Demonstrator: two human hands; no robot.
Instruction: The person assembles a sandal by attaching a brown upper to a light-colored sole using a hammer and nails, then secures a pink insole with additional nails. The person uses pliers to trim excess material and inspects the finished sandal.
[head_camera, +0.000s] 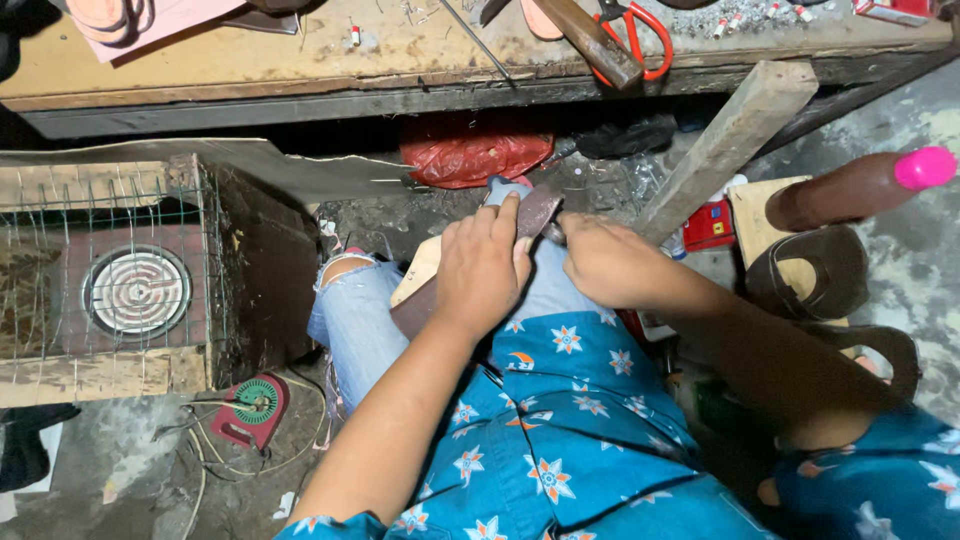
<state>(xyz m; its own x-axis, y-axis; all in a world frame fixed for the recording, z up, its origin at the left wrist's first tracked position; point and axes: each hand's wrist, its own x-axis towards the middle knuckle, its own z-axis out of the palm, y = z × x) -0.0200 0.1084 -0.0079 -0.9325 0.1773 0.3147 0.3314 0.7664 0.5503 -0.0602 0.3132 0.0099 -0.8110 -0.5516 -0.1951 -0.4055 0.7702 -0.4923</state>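
Observation:
My left hand (482, 272) presses down on a brown leather piece (538, 208) stretched over a shoe form resting on my lap. My right hand (604, 262) grips a metal tool at the piece's right edge; only a small part of the tool shows between the fingers. A pale insole or sole edge (420, 270) sticks out to the left under my left hand. I wear torn jeans (352, 312) and a blue flowered shirt.
A wooden workbench (300, 62) runs along the top with a hammer (596, 40) and red-handled scissors (640, 36). A wire-caged electric coil heater (136, 290) stands at left. A wooden plank (722, 150), brown shoe uppers (812, 272) and a pink-tipped shoe (866, 186) lie at right. A red plastic bag (472, 152) lies under the bench.

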